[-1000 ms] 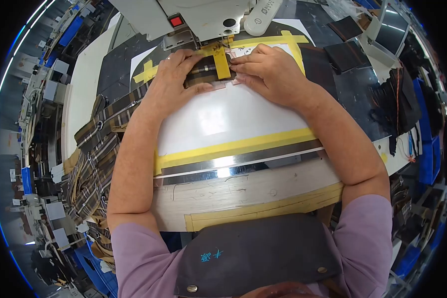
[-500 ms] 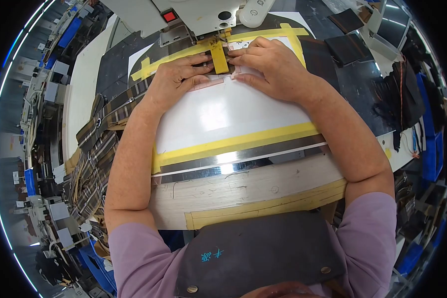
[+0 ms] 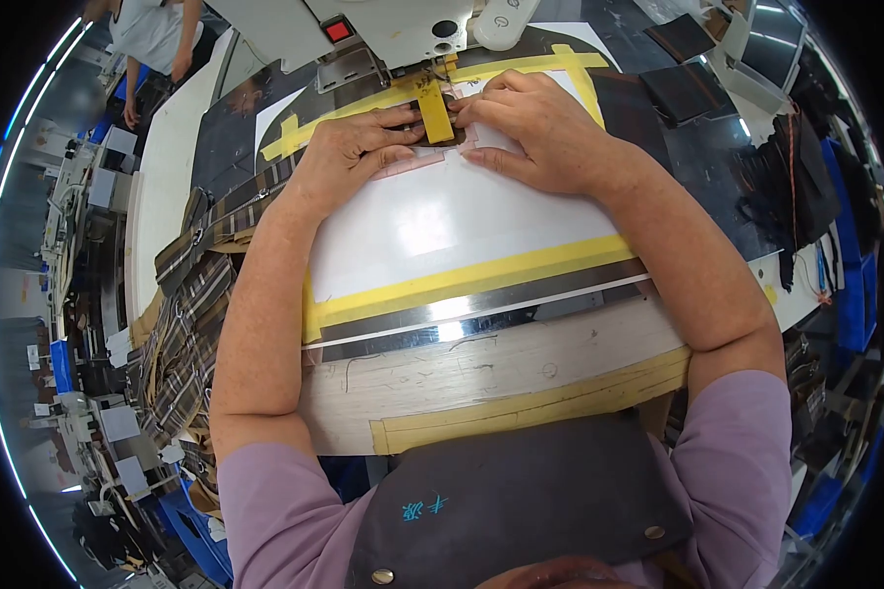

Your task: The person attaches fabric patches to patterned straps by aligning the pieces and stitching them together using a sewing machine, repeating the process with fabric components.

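Under the head of a sewing machine (image 3: 393, 34), a yellow strip (image 3: 434, 113) points down over a dark patch of fabric. My left hand (image 3: 357, 157) lies on the work left of the strip, fingers spread, tips near its edge. On the right side, my right hand (image 3: 525, 137) rests with bent fingers at the strip and the thumb apart on the white sheet (image 3: 462, 216). Whatever lies under its fingertips is mostly hidden. Plaid fabric with zippers (image 3: 192, 324) hangs off the left side, beside my left forearm.
Yellow tape (image 3: 481, 283) borders the white sheet. Dark fabric pieces (image 3: 685, 93) lie at the back right, near black thread or trim (image 3: 805, 187). A blue bin (image 3: 855, 294) is at far right. Another person (image 3: 157, 44) stands at the back left.
The left fingers have moved off the plaid fabric beside the strip, which shows less now. The machine head and strip appear shifted slightly left. Another person has come into view at the top left.
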Action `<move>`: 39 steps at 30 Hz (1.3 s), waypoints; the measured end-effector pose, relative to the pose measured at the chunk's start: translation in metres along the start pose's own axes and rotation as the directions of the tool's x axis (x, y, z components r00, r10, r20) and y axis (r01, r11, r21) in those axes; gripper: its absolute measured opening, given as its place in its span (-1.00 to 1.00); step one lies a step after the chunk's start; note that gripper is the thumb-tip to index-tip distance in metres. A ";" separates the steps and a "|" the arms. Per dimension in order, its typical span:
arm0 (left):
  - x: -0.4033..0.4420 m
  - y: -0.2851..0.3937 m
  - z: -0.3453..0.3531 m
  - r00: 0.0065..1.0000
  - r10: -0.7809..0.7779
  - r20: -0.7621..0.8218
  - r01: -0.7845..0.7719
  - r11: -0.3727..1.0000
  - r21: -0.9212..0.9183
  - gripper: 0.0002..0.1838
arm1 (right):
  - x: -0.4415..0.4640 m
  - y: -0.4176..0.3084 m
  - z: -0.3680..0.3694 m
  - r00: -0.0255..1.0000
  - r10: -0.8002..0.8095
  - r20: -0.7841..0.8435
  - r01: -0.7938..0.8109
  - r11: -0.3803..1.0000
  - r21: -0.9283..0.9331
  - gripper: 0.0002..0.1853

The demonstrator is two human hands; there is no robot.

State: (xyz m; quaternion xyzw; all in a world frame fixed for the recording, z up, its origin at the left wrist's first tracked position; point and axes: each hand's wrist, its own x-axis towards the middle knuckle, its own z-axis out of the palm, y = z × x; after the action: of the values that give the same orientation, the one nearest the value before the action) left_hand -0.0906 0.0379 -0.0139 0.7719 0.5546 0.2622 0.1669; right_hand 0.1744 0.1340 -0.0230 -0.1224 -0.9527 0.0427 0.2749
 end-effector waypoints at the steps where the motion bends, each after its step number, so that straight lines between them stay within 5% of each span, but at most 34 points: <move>1: 0.000 -0.001 0.000 1.000 -0.001 0.004 0.000 1.000 0.005 -0.69 | 0.000 0.000 -0.001 1.000 0.015 0.016 -0.015 1.000 -0.013 -0.70; 29: -0.001 -0.004 0.004 0.991 0.003 -0.131 -0.011 0.998 -0.062 -0.74 | 0.006 -0.001 -0.004 1.000 0.015 0.003 -0.015 0.995 0.099 -0.76; 32: -0.002 -0.007 0.005 0.986 0.063 -0.152 -0.065 0.998 -0.011 -0.65 | 0.002 0.002 -0.001 0.999 0.023 0.022 -0.025 0.996 0.085 -0.77; 39: -0.003 -0.001 0.004 0.988 -0.078 -0.137 0.088 0.994 0.069 -0.49 | 0.001 0.003 0.000 0.998 0.044 0.036 -0.047 0.994 0.102 -0.77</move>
State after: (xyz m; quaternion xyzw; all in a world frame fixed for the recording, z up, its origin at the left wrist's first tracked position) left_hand -0.0898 0.0350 -0.0179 0.7346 0.6056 0.2851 0.1110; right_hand 0.1739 0.1372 -0.0228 -0.1289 -0.9507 0.1001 0.2638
